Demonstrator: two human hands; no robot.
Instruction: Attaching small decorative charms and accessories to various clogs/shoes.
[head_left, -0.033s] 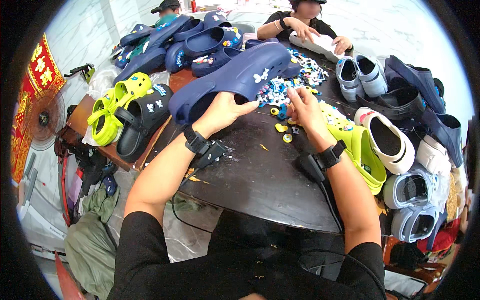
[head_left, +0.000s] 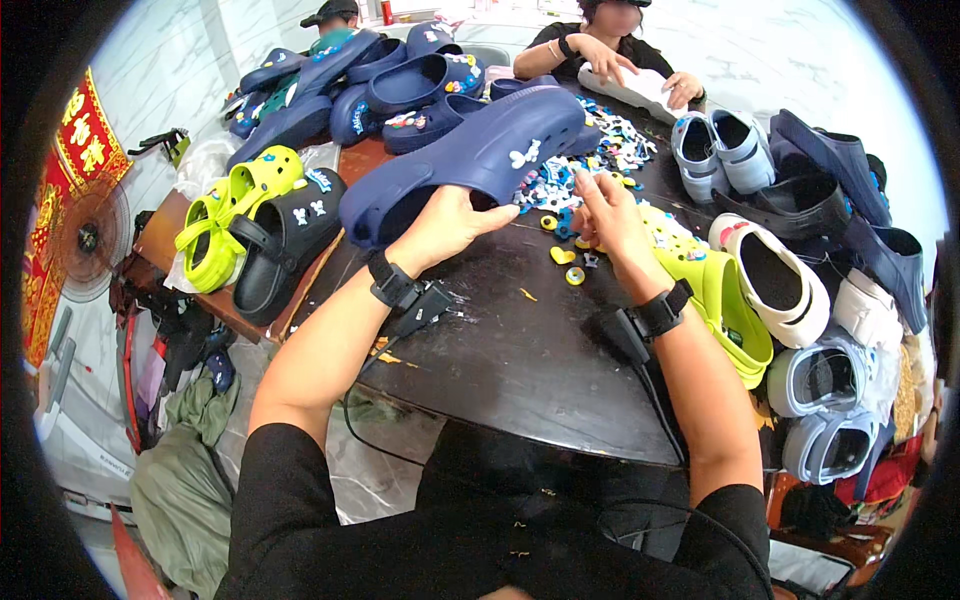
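My left hand [head_left: 445, 230] is closed on a navy blue clog [head_left: 440, 145], its fingers inside the foot opening and the thumb outside. Toe to the upper right, the clog is tipped on its side above the table. A white charm [head_left: 524, 153] sits on its upper. Beyond the clog, loose shoe charms [head_left: 548, 190] in blue, white, black and yellow lie heaped. At the near edge of this heap, my right hand [head_left: 612, 225] has its fingers curled together; anything between the fingertips is too small or hidden to make out.
Navy clogs [head_left: 410, 85] are piled at the back left, with lime clogs [head_left: 265, 175] and a black clog [head_left: 290, 240] nearer. Lime [head_left: 720, 300], white [head_left: 775, 280] and light blue clogs [head_left: 820, 380] line the right. Across the dark table [head_left: 480, 350], another person [head_left: 610, 60] handles a white shoe.
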